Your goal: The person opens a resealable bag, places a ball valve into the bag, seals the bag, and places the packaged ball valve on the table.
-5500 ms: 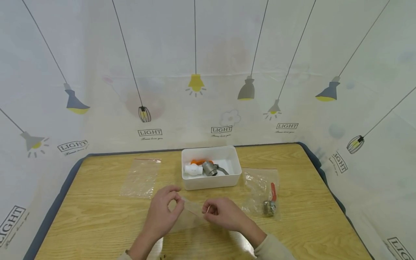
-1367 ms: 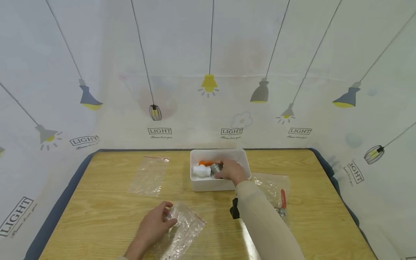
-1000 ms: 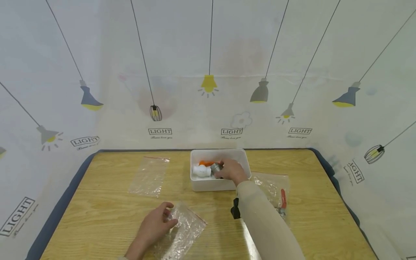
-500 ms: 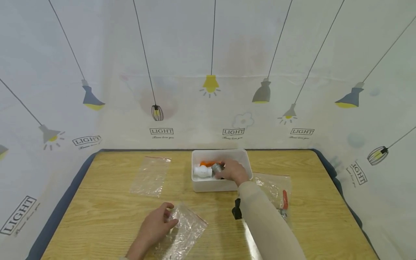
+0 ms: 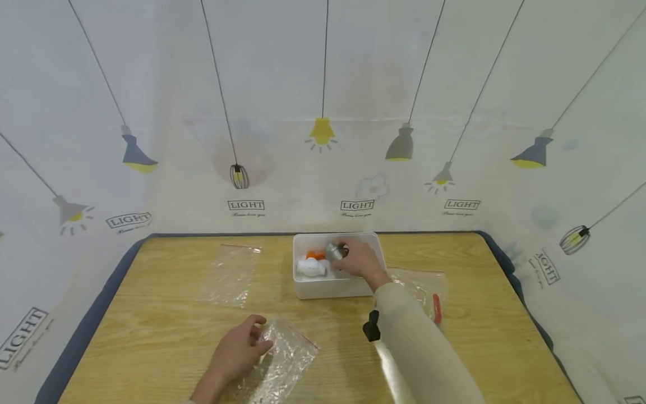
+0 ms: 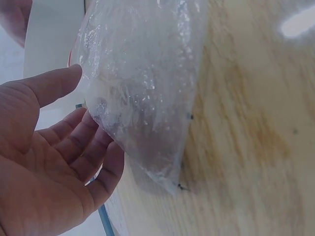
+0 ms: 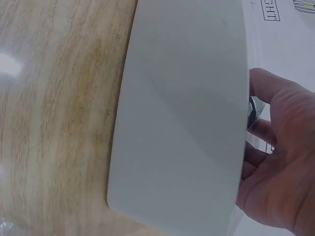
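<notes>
My right hand (image 5: 362,260) reaches into the white box (image 5: 328,289) and grips a grey metal ball valve (image 5: 333,252) between thumb and fingers. In the right wrist view the box wall hides most of the valve; only a shiny bit of metal (image 7: 254,110) shows. A white plastic fitting (image 5: 311,267) and an orange piece (image 5: 315,255) lie in the box beside it. My left hand (image 5: 236,350) lies at a clear zip bag (image 5: 287,356) on the table. Its fingers are loosely bent, fingertips (image 6: 115,150) right at the bag's edge, thumb apart.
A flat clear zip bag (image 5: 230,276) lies at the left of the wooden table (image 5: 151,336). On the right, partly behind my sleeve, another bag (image 5: 429,279) has a red-handled valve (image 5: 437,307) on or in it. A printed cloth wall (image 5: 282,191) stands behind.
Earlier both hands were at the middle bag; the right hand then went into the box. In the last half second it has raised and turned the ball valve. The left hand has stayed put.
</notes>
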### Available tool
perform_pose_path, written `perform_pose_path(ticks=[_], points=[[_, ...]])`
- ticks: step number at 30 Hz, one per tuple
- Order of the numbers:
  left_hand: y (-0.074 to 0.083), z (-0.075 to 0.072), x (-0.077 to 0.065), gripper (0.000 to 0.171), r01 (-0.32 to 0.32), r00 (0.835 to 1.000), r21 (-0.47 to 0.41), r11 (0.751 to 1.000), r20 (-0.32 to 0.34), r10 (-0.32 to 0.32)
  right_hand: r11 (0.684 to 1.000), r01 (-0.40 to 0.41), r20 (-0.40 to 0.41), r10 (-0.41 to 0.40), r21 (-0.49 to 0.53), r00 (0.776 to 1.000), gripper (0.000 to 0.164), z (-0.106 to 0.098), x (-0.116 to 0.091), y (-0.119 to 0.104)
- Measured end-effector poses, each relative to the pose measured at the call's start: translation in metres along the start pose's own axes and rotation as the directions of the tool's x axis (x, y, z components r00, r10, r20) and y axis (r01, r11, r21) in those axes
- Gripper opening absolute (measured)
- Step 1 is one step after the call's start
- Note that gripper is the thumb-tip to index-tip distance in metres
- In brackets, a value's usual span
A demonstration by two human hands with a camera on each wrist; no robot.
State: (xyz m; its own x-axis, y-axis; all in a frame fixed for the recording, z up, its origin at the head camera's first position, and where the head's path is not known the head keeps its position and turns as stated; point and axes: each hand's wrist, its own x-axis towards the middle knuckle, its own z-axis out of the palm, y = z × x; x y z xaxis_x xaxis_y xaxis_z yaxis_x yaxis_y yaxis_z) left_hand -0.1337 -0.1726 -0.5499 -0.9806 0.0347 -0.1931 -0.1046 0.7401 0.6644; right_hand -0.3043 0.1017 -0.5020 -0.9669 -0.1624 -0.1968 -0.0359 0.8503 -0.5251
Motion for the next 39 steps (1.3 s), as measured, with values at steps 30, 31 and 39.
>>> perform_pose_path(ticks=[30, 31, 39], points=[[0.011, 0.007, 0.006, 0.042, -0.034, 0.999, -0.019, 0.999, 0.022, 0.034, 0.971, 0.237, -0.144, -0.230, 0.034, 0.963, 0.052, -0.027, -0.106, -0.014], [0.011, 0.007, 0.007, 0.043, -0.036, 0.999, -0.012, 0.999, 0.020, 0.036, 0.971, 0.238, -0.143, -0.232, 0.026, 0.962, 0.053, -0.025, -0.109, -0.012], [0.012, 0.006, 0.006, 0.042, -0.044, 0.999, -0.001, 0.999, 0.023, 0.044, 0.963, 0.269, -0.137, -0.267, -0.010, 0.954, 0.052, -0.003, -0.132, 0.003]])
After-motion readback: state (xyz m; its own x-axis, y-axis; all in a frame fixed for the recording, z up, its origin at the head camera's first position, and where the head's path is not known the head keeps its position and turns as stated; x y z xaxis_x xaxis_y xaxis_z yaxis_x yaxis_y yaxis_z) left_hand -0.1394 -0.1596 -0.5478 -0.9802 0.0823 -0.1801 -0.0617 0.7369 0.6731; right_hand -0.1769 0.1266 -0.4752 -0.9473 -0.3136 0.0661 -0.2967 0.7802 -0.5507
